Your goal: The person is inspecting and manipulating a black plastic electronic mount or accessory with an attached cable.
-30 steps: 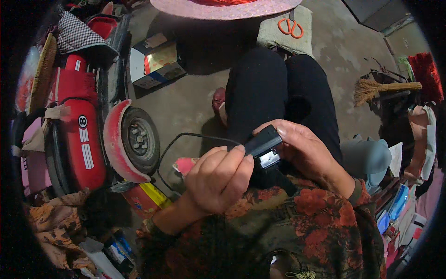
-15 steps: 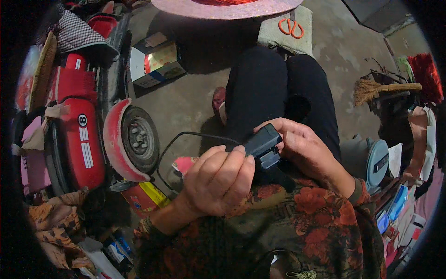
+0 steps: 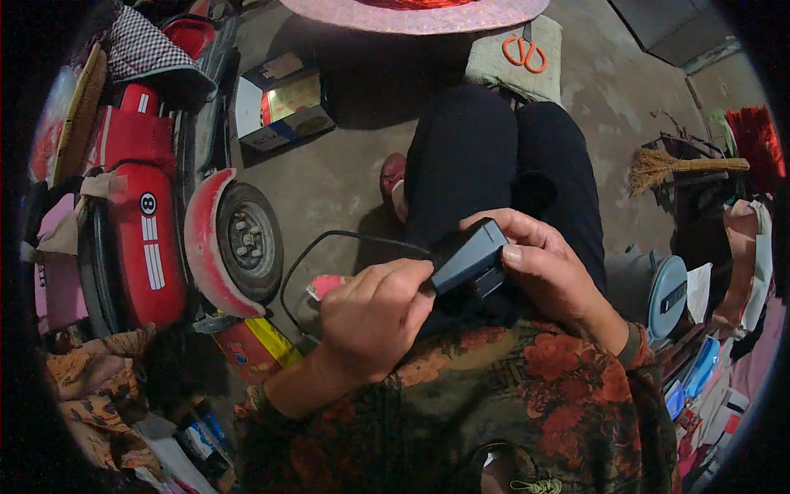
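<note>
Over my lap I hold a small dark grey box-shaped device (image 3: 471,258); its exact kind does not show. My left hand (image 3: 374,311) is closed, its fingertips pressed together at the device's left end. A thin black cable (image 3: 350,234) loops out from behind those fingers and bends back toward the left forearm; where it ends is hidden. My right hand (image 3: 553,262) pinches the device's right end, thumb on the near side and fingers on the far side. A smaller dark part sticks out below the device, partly in its shadow.
A pink round tabletop (image 3: 420,15) stands ahead, beside a padded stool (image 3: 514,70) carrying orange-handled scissors (image 3: 527,58). To the left are a red vehicle (image 3: 148,247), its wheel (image 3: 249,240) and an open carton (image 3: 284,103). On the right are a straw broom (image 3: 683,165) and a lidded bucket (image 3: 668,296).
The device has tilted in my hands, so a broad grey face now shows. My left fingers have drawn together and slid back toward its left end; the right hand still grips it.
</note>
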The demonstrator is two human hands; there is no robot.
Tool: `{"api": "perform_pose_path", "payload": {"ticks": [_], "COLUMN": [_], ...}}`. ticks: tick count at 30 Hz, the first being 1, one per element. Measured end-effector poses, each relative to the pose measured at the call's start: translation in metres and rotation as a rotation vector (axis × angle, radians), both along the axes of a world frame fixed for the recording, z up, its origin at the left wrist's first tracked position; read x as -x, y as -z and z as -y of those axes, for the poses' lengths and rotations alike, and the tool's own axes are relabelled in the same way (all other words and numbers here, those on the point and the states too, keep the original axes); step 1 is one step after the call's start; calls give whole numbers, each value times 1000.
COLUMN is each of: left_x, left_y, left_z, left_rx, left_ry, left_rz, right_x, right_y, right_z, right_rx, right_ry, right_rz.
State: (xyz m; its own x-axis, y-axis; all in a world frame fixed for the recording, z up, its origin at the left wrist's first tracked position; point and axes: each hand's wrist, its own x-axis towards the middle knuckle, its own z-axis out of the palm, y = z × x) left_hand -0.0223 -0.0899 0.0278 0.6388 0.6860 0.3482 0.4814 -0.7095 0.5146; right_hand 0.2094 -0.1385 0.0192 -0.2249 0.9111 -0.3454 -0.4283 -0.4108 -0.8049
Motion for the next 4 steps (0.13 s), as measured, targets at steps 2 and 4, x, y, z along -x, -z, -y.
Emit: {"api": "perform_pose_path", "payload": {"ticks": [2, 4], "left_x": [1, 1], "left_y": [-1, -1], "left_z": [2, 3], "left_rx": [48, 68], "left_ry": [5, 11], "left_rz": [34, 57], "right_x": [-1, -2], "right_y": [-4, -6], "right_z": [-1, -2], "right_rx": [-30, -21], "right_ry": [-26, -56], "right_rz": [-4, -8]}}
